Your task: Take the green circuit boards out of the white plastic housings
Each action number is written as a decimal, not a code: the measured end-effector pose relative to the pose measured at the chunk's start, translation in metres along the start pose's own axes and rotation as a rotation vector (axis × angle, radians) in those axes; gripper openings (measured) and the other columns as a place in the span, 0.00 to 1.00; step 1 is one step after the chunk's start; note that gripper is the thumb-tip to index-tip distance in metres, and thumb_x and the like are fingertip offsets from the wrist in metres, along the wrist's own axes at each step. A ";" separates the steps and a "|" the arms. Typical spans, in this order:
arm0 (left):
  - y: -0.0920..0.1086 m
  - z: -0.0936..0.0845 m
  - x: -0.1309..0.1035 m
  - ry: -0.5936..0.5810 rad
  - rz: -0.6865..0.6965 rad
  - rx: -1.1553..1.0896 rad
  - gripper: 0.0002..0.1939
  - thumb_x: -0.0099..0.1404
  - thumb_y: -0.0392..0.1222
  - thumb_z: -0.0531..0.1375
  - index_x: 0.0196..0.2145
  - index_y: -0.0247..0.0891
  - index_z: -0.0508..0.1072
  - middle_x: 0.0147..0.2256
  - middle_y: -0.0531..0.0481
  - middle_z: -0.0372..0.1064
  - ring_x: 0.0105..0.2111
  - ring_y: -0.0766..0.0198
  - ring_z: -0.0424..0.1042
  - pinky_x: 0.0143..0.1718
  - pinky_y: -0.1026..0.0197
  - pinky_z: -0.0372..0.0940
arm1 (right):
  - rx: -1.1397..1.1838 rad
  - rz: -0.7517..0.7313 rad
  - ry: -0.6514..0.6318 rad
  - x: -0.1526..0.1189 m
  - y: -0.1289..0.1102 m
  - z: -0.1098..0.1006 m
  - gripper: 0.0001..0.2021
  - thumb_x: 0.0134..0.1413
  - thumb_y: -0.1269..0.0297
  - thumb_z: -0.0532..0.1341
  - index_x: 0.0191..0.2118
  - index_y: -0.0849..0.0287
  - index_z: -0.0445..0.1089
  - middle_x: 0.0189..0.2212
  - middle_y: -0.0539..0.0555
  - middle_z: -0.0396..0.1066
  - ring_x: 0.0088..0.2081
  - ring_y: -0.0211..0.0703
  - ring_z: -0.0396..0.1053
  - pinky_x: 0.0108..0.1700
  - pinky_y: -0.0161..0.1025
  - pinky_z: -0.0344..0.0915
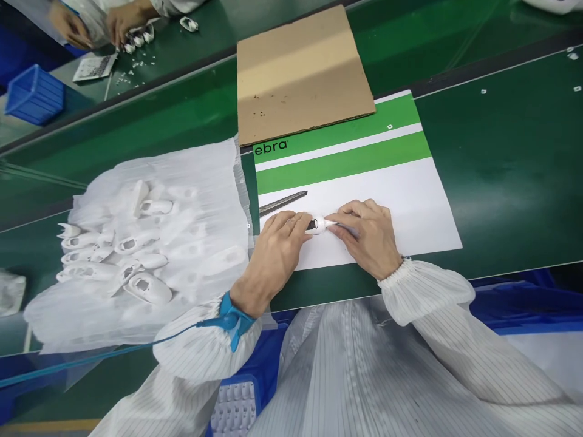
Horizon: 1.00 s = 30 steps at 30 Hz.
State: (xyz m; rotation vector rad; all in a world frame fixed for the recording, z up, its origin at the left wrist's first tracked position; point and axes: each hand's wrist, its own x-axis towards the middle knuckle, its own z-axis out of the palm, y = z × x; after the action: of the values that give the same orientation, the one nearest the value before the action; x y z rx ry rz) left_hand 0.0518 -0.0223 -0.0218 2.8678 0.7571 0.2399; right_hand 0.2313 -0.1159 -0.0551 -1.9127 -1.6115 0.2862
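Brown cardboard (305, 67): lay flat, slightly askew, dark specks towards its lower left.
Blue basket (34, 97): sat over at the upper left, near a pale printed packet (93, 68).
White scraps (131, 73): littered the surface just right of that packet.
Blue bin (269, 367): stood below the worktop (510, 182), partly hidden.
Yellow stripe (54, 426): crossed the floor, lower left.

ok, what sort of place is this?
Probably an electronics assembly line: a corded blue wrist strap, likely anti-static; white plastic shells on a white packing sheet; and a co-worker's hand at small white parts.
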 end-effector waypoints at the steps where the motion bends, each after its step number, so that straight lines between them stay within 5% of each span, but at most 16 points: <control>1: -0.001 0.000 0.000 -0.008 0.006 -0.008 0.13 0.72 0.37 0.53 0.52 0.35 0.67 0.49 0.42 0.74 0.51 0.52 0.69 0.53 0.48 0.65 | -0.002 -0.004 0.003 0.000 0.000 0.000 0.13 0.66 0.52 0.55 0.45 0.46 0.76 0.40 0.50 0.74 0.39 0.44 0.62 0.43 0.46 0.52; 9: 0.002 -0.012 0.015 -0.139 -0.014 -0.026 0.09 0.68 0.38 0.59 0.45 0.35 0.72 0.37 0.44 0.75 0.44 0.54 0.71 0.42 0.55 0.70 | -0.003 -0.019 0.026 -0.001 0.001 0.001 0.14 0.66 0.52 0.54 0.43 0.46 0.77 0.40 0.50 0.74 0.38 0.44 0.62 0.42 0.46 0.51; 13: 0.016 -0.006 0.019 -0.116 -0.058 0.167 0.08 0.70 0.33 0.54 0.40 0.33 0.74 0.35 0.40 0.74 0.40 0.51 0.71 0.36 0.53 0.70 | 0.015 0.018 0.017 0.001 -0.001 -0.002 0.15 0.66 0.51 0.55 0.42 0.48 0.77 0.39 0.51 0.74 0.38 0.45 0.62 0.43 0.46 0.52; 17: 0.010 -0.001 0.019 -0.096 -0.089 0.074 0.07 0.69 0.39 0.58 0.41 0.36 0.76 0.31 0.44 0.71 0.39 0.54 0.72 0.34 0.57 0.70 | 0.017 0.040 -0.005 0.008 -0.011 0.001 0.16 0.63 0.47 0.56 0.44 0.48 0.76 0.41 0.51 0.73 0.41 0.46 0.63 0.43 0.46 0.52; 21: -0.003 -0.007 0.016 -0.042 -0.291 -0.194 0.24 0.61 0.46 0.67 0.53 0.39 0.71 0.44 0.44 0.73 0.42 0.56 0.74 0.43 0.55 0.70 | -0.024 -0.023 0.027 0.014 -0.020 0.013 0.16 0.64 0.47 0.56 0.48 0.46 0.74 0.43 0.52 0.71 0.42 0.46 0.62 0.43 0.46 0.52; 24: -0.002 -0.010 0.014 -0.038 -0.314 -0.365 0.34 0.59 0.51 0.68 0.60 0.40 0.64 0.53 0.44 0.71 0.51 0.55 0.72 0.52 0.52 0.67 | -0.056 -0.012 0.026 0.011 -0.023 0.017 0.13 0.65 0.52 0.56 0.48 0.46 0.74 0.43 0.53 0.70 0.42 0.47 0.60 0.42 0.47 0.51; 30: 0.013 -0.001 0.017 0.028 -0.320 -0.388 0.17 0.64 0.44 0.65 0.50 0.42 0.71 0.46 0.51 0.74 0.49 0.59 0.71 0.50 0.56 0.66 | -0.037 0.085 0.049 0.008 -0.029 0.020 0.16 0.61 0.68 0.57 0.50 0.43 0.74 0.41 0.53 0.69 0.42 0.49 0.58 0.42 0.47 0.54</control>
State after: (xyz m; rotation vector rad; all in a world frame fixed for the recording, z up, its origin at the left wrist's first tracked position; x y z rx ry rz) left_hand 0.0724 -0.0246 -0.0166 2.3477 1.0312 0.3409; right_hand 0.1990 -0.1001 -0.0527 -2.0041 -1.5154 0.2438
